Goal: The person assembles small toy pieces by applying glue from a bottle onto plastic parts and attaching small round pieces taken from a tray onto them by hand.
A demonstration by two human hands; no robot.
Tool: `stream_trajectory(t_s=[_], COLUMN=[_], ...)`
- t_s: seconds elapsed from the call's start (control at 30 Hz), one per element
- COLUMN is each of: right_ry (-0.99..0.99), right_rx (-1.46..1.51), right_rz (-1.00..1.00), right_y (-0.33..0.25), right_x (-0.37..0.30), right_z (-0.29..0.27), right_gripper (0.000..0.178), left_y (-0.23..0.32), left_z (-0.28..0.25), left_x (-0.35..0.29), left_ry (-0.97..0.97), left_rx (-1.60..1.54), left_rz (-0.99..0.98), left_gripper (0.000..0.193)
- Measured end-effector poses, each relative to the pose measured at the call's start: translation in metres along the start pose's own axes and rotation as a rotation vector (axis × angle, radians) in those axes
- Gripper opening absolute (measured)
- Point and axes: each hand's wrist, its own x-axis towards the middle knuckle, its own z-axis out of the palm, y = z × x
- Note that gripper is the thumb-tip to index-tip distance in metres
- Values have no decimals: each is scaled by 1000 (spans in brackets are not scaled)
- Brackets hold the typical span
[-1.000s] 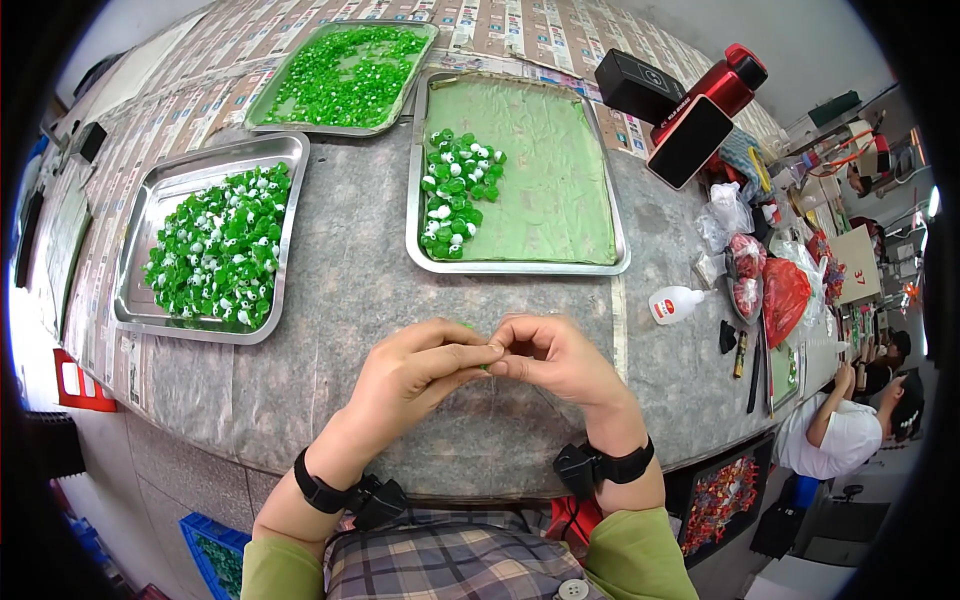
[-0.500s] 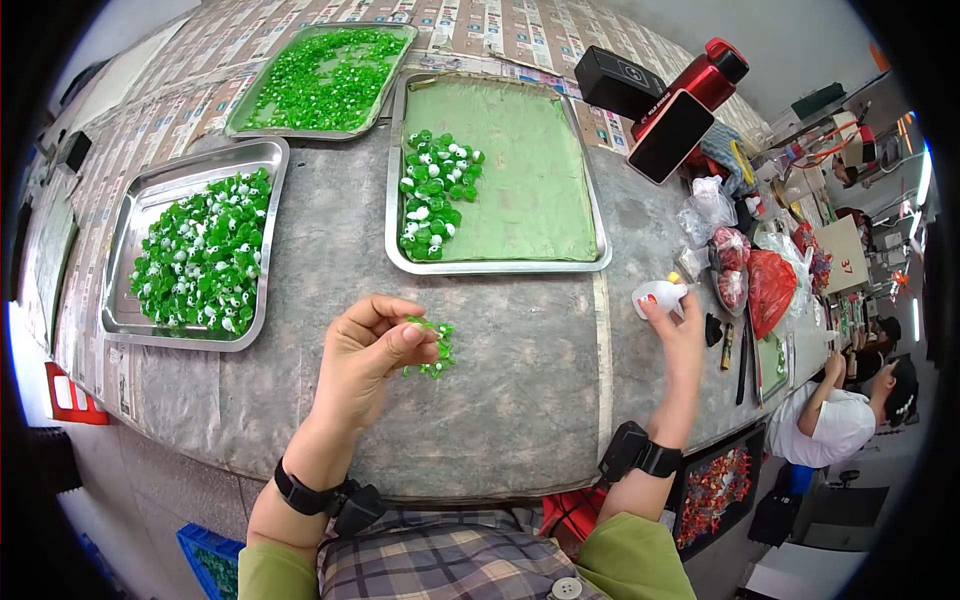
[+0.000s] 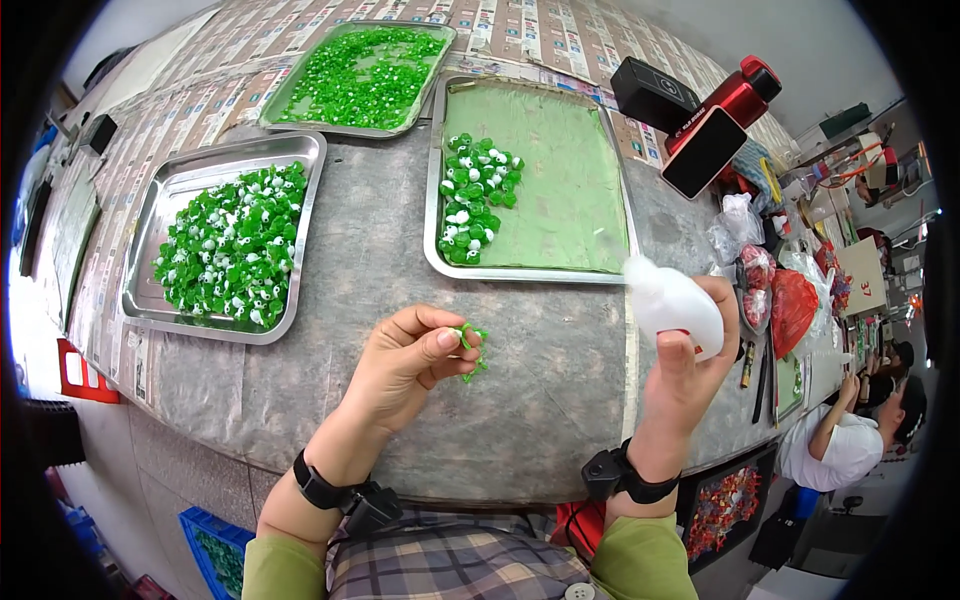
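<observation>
Standing by, I see the left hand (image 3: 398, 362) pinching small green pieces (image 3: 481, 334) and, at its three o'clock, the right hand (image 3: 690, 385) wrapped around a white bottle (image 3: 675, 303), while a green-lined tray (image 3: 565, 180) sits at the left hand's one o'clock and a heaped metal tray (image 3: 177, 192) at its ten.

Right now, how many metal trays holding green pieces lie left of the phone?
3: the left tray, the far tray at the back, and the right-hand tray. None seems hidden.
</observation>
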Motion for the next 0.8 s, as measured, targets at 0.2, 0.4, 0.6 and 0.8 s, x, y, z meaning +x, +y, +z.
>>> stream_trajectory(t_s=[0.2, 0.4, 0.6, 0.8], right_ry=[-97, -231, -260, -277], right_rx=[-3, -188, -187, -223], right_rz=[-134, -297, -258, -257], right_y=[4, 7, 7, 8], right_x=[-13, -15, -17, -17], right_z=[16, 16, 16, 17], right_gripper=[48, 45, 41, 41], left_y=[1, -1, 0, 0], left_z=[-2, -2, 0, -1], left_x=[-1, 0, 0, 0], left_ry=[-3, -5, 30, 4], left_rx=[-59, -83, -44, -42], left_rz=[-58, -64, -77, -66], left_gripper=[11, 10, 11, 11])
